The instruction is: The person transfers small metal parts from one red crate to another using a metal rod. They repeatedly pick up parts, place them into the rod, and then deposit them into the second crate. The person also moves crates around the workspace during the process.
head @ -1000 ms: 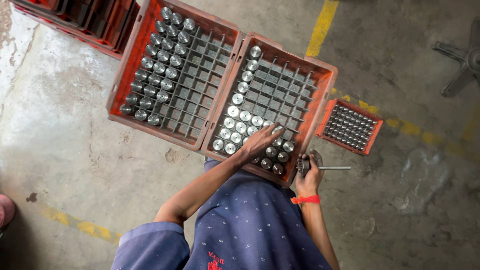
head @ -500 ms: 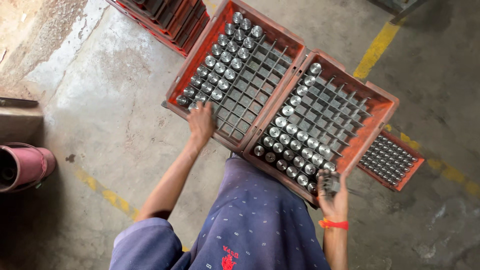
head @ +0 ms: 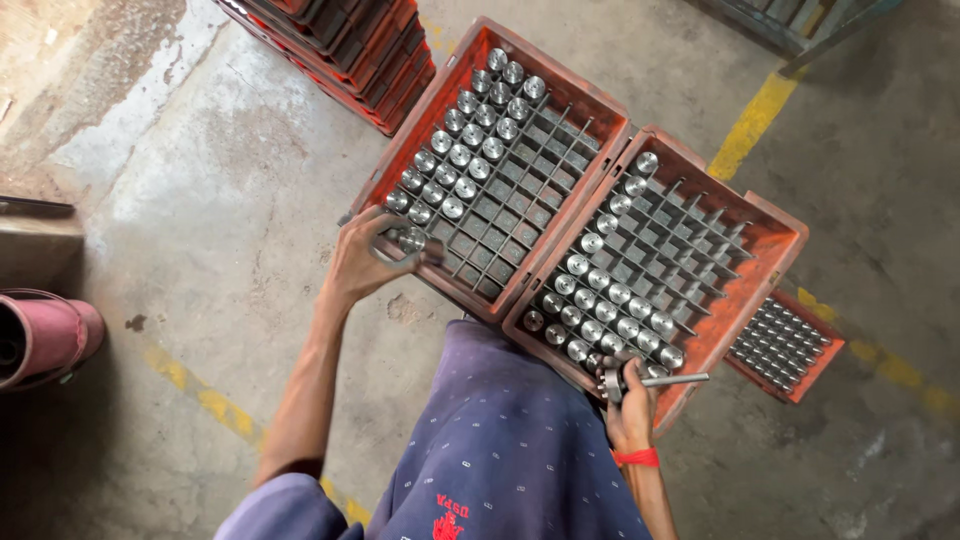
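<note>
Far left there's a dull pink pipe (head: 40,335) lying on the rough, stained concrete floor (head: 200,230), with a worn yellow line (head: 215,405) painted across it. Up top a stack of red crates (head: 350,45) sits just behind your work.

Your left hand (head: 365,262) is at the near left corner of the left crate (head: 400,150), fingers curled tight around a shiny round metal part (head: 410,239) held right over the crate's edge. That crate is scuffed orange-red with a dark grid of square cells inside. The left columns are filled with polished, flat-topped steel cylinders (head: 470,150) standing on end, and the cells on the right side show only dark dividers.

Touching it on the right is the right crate (head: 770,250), same chipped orange-red shell and same grid. Its round steel parts (head: 600,300) fill the near-left rows, and the far cells look bare.

Your right hand (head: 630,400), red band (head: 636,458) on the wrist, is at the near edge of that crate, closed around a thin metal rod (head: 675,379) that sticks out to the right. There's a small dark metal piece at the grip end, but you can't really tell what it is.

Just beyond sits a small red tray (head: 790,350) packed with tiny grey pins in neat rows.
</note>
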`<state>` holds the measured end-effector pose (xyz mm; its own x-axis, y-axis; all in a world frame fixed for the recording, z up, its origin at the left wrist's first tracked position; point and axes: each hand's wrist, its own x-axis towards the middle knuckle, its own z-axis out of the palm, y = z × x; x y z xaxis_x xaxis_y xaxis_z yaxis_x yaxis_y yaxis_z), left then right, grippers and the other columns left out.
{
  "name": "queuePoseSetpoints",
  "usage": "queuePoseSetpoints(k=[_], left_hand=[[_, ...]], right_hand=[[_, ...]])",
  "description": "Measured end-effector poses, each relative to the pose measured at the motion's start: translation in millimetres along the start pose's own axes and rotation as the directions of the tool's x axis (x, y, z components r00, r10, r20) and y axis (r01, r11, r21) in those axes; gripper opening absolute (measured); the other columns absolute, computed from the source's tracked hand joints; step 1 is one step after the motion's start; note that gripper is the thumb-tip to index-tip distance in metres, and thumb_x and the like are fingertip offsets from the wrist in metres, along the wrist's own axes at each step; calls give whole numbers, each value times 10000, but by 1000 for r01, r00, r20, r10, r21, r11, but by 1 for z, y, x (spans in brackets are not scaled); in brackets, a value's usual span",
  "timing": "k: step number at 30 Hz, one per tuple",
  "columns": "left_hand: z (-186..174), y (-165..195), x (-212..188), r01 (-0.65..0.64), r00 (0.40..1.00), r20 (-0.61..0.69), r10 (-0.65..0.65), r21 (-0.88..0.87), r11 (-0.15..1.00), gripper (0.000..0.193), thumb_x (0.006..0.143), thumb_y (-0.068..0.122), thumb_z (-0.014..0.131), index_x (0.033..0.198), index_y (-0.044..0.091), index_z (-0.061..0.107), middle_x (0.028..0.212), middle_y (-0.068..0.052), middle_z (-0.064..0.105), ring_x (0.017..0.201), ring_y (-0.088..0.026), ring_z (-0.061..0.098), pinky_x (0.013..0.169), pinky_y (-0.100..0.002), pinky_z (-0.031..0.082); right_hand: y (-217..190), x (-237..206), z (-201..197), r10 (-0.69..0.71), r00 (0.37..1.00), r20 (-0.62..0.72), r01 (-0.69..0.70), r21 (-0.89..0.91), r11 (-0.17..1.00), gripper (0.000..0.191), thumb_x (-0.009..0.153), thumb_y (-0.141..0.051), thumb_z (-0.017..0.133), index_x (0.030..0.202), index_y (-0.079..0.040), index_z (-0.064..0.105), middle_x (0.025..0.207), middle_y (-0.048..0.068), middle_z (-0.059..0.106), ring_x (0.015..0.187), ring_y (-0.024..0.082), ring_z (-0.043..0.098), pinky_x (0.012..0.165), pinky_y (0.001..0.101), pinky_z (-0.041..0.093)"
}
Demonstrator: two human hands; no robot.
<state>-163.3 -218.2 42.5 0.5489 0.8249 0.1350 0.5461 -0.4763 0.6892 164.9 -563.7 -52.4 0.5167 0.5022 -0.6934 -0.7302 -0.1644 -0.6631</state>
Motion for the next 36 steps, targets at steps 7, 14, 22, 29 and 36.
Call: queuePoseSetpoints(k=[7,14,22,29,36], left_hand=[[148,79,7,425,904,353,-241,-685,592,243,839,191,803,969,40,666,789,-44,635,661,-161,583,566,-385,457],[224,157,-60,145,902,424,-84,-113,983,321,772,240,790,1072,158,712,857,-164,737,829,-394,717,709,-499,563],[254,185,-73,73,780,622,69,-199,977,452,743,230,776,1181,156,689,893,-166,751,829,-391,724,719,-492,570],[295,174,-67,-118,738,657,156,-102,988,442,820,295,776,1205,121,644,839,-182,728,804,-413,719,688,-515,566],[338,197,-25,-308,809,464,361,-188,933,501,898,242,697,1348,104,524,1060,-184,682,856,-408,705,645,-481,571]], right_hand=[[1,17,31,-20,1000,23,16,162,987,117,1022,-140,591,1116,-80,627,937,75,717,903,235,701,777,359,554],[-32,14,48,-272,962,-32,273,188,944,80,1039,-86,618,1104,-38,618,901,95,684,837,215,666,776,351,545],[-18,9,19,-400,915,49,398,49,916,128,1027,-76,601,1150,-37,605,860,72,639,844,186,646,814,331,542],[-32,49,-41,-223,968,-111,246,269,931,129,1017,-66,596,1144,-50,615,865,73,659,798,195,671,740,330,571],[-65,57,-112,-334,898,-287,424,361,830,161,1002,-4,577,1159,-30,598,896,94,668,823,209,691,808,345,616]])
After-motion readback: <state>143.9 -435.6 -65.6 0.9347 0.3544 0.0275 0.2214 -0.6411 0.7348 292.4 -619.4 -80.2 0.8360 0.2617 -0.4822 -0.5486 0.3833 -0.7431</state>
